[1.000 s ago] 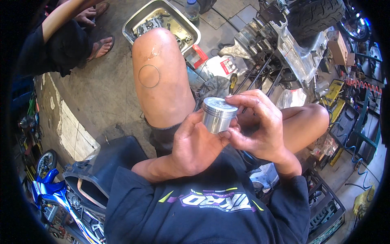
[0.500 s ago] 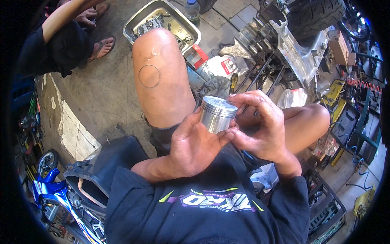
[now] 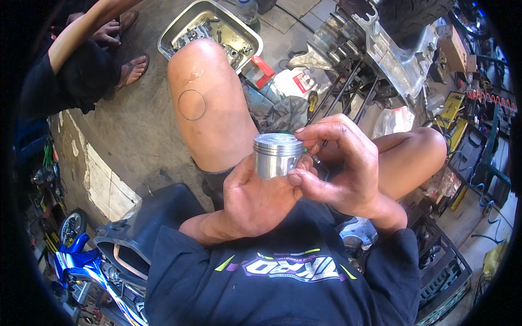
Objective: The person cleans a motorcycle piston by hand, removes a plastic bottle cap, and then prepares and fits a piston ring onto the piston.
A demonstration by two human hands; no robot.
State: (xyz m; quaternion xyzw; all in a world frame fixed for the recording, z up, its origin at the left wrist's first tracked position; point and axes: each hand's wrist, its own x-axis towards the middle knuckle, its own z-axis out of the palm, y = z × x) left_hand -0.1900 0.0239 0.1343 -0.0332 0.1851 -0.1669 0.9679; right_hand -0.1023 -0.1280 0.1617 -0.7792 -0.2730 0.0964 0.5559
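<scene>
A silver piston (image 3: 276, 156) with grooves around its upper end stands nearly upright between my hands, crown upward. My left hand (image 3: 260, 201) cups it from below and the left, its palm turned up. On the other side, my right hand (image 3: 348, 171) has its index fingertip at the crown's edge and its thumb near the lower right side; both seem to touch the piston. Its other fingers are partly hidden behind. A thin metal ring (image 3: 205, 103) lies on my bare left thigh.
A metal tray (image 3: 255, 43) with engine parts stands beyond my left knee. Further right are an engine casing (image 3: 394, 60) and a screwdriver (image 3: 312, 101). Another person's sandalled foot (image 3: 132, 71) is at the far left. A black motorcycle seat (image 3: 168, 209) sits by my left elbow.
The piston and both hands have shifted slightly left in the picture, and the piston has turned more upright. The whole view has shifted a little. The ring stays on my thigh.
</scene>
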